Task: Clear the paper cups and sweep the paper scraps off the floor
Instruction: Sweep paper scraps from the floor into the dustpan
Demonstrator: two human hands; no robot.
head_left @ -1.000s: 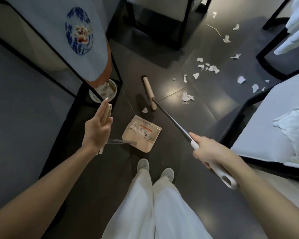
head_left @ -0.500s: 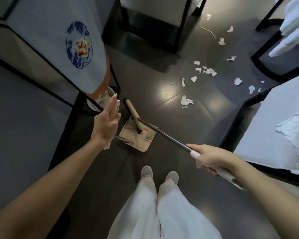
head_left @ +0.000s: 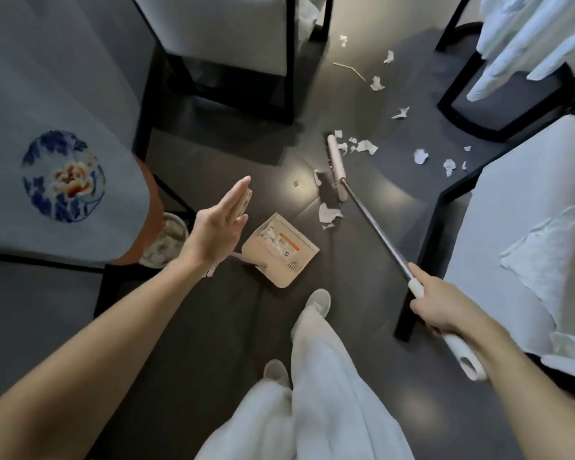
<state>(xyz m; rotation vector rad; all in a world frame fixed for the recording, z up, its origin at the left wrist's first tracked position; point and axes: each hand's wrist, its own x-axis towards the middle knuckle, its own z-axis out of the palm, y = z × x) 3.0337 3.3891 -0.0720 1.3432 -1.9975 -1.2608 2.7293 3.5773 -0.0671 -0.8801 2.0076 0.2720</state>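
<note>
My right hand (head_left: 442, 303) grips the white end of a broom handle (head_left: 375, 227). The broom head (head_left: 336, 167) rests on the dark floor, with a large paper scrap (head_left: 329, 215) just in front of its bristles and a cluster of white scraps (head_left: 365, 146) right behind it. More scraps (head_left: 420, 156) lie scattered farther right and back. My left hand (head_left: 213, 230), fingers straight, holds the beige top of the dustpan's upright handle between fingers and thumb. The beige dustpan (head_left: 279, 249) sits on the floor below it with some white scraps inside.
A round white bin (head_left: 166, 239) with paper in it stands under the table with the blue flower cloth (head_left: 63, 177) at the left. Black-framed chairs (head_left: 289, 61) stand ahead and at the right (head_left: 415, 260). A bent straw (head_left: 349, 69) lies on the far floor. My feet (head_left: 317, 302) are below the dustpan.
The broom head left the dustpan and swung out to the right, up to the scraps. My left hand stayed on the dustpan handle. One foot stepped forward.
</note>
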